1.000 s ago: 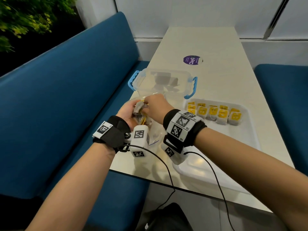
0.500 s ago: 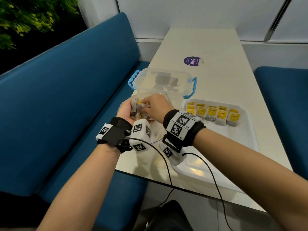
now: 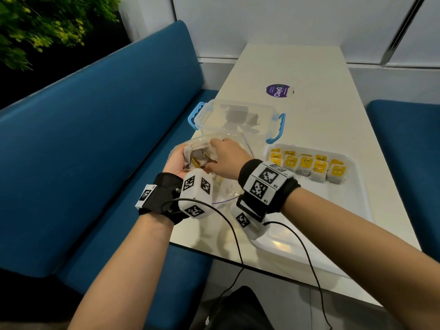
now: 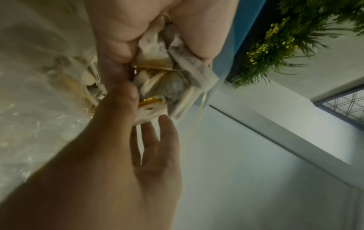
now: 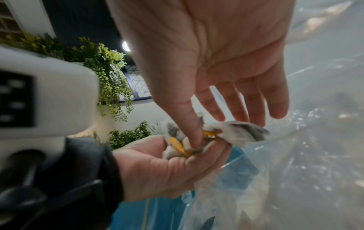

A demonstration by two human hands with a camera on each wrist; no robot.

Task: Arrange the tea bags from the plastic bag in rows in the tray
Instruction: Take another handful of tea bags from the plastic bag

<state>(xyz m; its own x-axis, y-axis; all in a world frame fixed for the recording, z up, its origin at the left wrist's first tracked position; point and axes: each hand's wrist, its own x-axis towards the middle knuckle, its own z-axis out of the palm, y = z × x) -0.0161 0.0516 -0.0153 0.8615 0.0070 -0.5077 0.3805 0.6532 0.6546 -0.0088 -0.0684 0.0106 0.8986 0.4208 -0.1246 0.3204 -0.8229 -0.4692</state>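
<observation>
Fingers of my left hand [image 3: 177,163] cup a bundle of tea bags [image 3: 198,157] over the plastic bag [image 3: 226,189]; my right hand [image 3: 225,160] pinches one, apparently separating it for the tray [image 3: 354,201] at three o'clock.

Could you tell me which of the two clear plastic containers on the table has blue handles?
The lidded box at the far side, beyond both hands, has blue handles; the white tray holding the tea bags has none.
</observation>
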